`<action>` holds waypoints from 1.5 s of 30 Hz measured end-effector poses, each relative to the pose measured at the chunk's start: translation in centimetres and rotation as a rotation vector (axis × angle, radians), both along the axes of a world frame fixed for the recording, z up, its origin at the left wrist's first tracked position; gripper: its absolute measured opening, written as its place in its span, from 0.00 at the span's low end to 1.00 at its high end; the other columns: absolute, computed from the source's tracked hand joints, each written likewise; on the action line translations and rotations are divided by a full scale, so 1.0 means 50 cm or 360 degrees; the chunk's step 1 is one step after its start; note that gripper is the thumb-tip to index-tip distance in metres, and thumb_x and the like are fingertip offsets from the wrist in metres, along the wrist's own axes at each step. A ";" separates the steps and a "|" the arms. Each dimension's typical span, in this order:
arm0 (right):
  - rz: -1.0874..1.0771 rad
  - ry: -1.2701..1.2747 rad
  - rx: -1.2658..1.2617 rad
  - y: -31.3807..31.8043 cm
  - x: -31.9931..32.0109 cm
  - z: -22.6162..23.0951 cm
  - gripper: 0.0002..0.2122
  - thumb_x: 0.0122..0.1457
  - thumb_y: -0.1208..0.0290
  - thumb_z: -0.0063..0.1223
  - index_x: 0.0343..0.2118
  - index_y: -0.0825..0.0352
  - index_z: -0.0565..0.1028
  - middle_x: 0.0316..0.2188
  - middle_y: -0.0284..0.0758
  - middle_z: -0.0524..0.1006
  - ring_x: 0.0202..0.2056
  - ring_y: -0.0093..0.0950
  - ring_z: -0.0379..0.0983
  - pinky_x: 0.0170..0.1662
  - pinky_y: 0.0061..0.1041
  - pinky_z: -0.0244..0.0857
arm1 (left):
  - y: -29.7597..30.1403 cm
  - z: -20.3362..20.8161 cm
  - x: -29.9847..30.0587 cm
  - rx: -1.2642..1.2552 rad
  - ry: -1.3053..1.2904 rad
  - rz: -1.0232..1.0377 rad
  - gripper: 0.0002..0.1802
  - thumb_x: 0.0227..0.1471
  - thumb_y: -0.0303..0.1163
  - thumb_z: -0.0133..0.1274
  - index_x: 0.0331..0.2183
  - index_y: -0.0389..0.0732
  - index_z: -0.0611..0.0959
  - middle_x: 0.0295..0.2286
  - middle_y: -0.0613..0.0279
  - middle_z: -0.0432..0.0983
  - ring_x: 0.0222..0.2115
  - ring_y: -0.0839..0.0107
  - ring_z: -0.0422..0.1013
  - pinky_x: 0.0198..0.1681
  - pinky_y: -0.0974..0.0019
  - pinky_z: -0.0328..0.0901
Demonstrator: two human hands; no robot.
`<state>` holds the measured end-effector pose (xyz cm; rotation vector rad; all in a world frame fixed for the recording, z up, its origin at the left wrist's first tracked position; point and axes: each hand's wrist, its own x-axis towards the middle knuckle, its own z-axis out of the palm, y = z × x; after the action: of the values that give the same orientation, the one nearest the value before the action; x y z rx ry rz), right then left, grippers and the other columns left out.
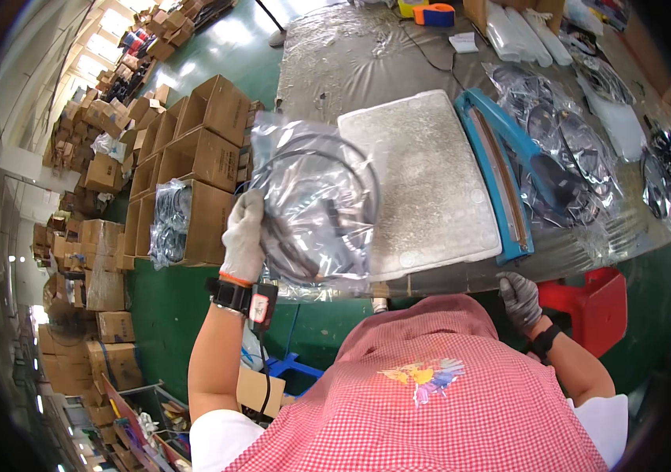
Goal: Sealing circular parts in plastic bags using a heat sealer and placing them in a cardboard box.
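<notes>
My left hand (246,236), in a white glove, grips the left edge of a clear plastic bag (316,208). Inside the bag lies a coiled black cable (375,177). The bag is held up beside the table's near left part and overlaps the left side of a greyish-white foam board (438,189). A blue heat sealer (497,177) with a long arm and dark handle lies along the board's right side. Beside the table's front edge, below the sealer, my right hand (519,300) in a grey glove has its fingers curled, with nothing visible in them.
Open cardboard boxes (198,157) stand at the left, one with bagged cables (170,220). More bagged cables (564,134) lie right of the sealer, near rolled clear bags (516,35). An orange-and-blue tape dispenser (435,14) sits at the far edge. A red stool (591,311) stands lower right.
</notes>
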<state>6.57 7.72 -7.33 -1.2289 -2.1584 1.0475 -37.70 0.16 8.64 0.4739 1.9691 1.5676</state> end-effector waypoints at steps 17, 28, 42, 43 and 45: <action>0.0283 -0.0065 0.0695 -0.086 -0.345 0.171 0.07 0.54 0.71 0.49 0.34 0.66 0.74 0.24 0.39 0.74 0.26 0.39 0.72 0.30 0.34 0.66 | 0.078 -0.072 -0.059 -0.0357 0.2494 -0.2336 0.11 0.38 0.28 0.49 0.29 0.48 0.80 0.33 0.60 0.74 0.37 0.60 0.70 0.43 0.57 0.63; -0.1065 -0.0573 0.0647 -0.090 0.022 0.173 0.11 0.58 0.62 0.45 0.33 0.66 0.75 0.26 0.42 0.76 0.28 0.41 0.74 0.31 0.34 0.67 | -0.042 -0.201 0.025 -0.0139 0.1592 -0.1582 0.39 0.29 0.45 0.62 0.45 0.38 0.70 0.46 0.45 0.63 0.48 0.47 0.60 0.54 0.50 0.53; -0.1927 0.1606 -0.1909 0.435 0.410 -0.135 0.24 0.45 0.39 0.52 0.21 0.59 0.70 0.16 0.33 0.68 0.22 0.28 0.67 0.24 0.31 0.63 | -0.033 -0.269 0.097 -0.0965 0.1923 -0.1105 0.43 0.28 0.35 0.57 0.51 0.41 0.63 0.51 0.39 0.58 0.51 0.43 0.56 0.54 0.51 0.54; -0.1916 0.1553 -0.1552 0.462 0.460 -0.177 0.24 0.46 0.38 0.51 0.18 0.60 0.68 0.15 0.33 0.67 0.22 0.29 0.66 0.25 0.30 0.62 | -0.021 -0.255 0.113 -0.0894 0.1799 -0.1071 0.42 0.28 0.35 0.57 0.51 0.41 0.64 0.50 0.38 0.59 0.50 0.42 0.58 0.53 0.50 0.54; -0.1945 0.1246 -0.1558 0.506 0.498 -0.189 0.25 0.50 0.38 0.46 0.30 0.61 0.74 0.20 0.38 0.75 0.18 0.37 0.69 0.22 0.39 0.67 | -0.014 -0.218 0.136 -0.0725 0.1756 -0.1028 0.39 0.30 0.34 0.57 0.49 0.41 0.65 0.47 0.36 0.61 0.47 0.42 0.61 0.50 0.49 0.57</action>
<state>31.47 33.04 -16.78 -1.6733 -0.0586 1.5330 -30.88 -0.53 -2.26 1.8082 2.3927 0.3799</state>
